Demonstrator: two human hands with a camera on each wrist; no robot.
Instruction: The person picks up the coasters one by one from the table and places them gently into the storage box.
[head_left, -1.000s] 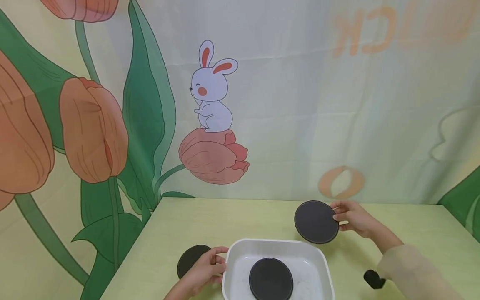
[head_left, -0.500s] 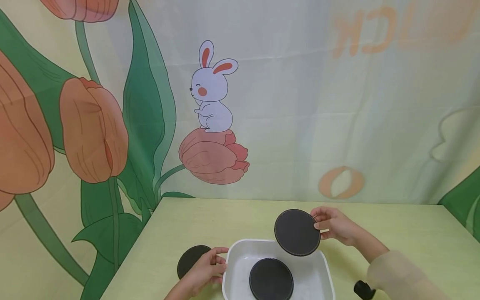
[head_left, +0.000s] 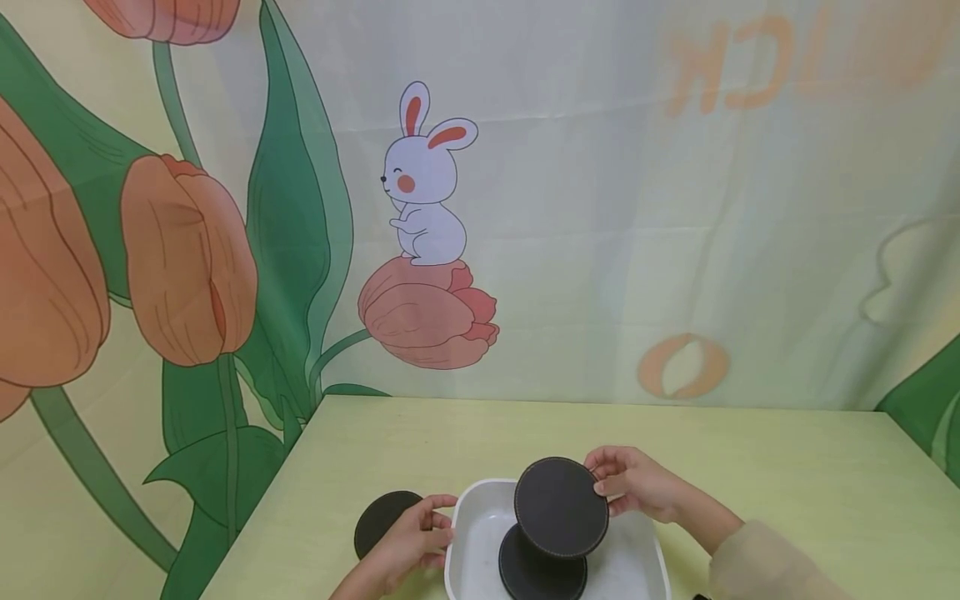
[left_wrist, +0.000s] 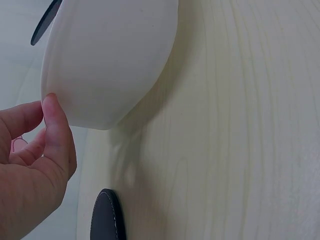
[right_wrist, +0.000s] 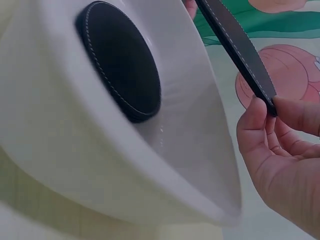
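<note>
Black coaster tilts its round face toward the person, right hand pinching its edge.

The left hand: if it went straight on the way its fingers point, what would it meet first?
The white tray, at once: the left hand seems to pinch its rim, though depth is unclear.

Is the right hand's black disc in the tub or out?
Out: in the right wrist view, the right hand holds the disc above the rim of the tub.
</note>
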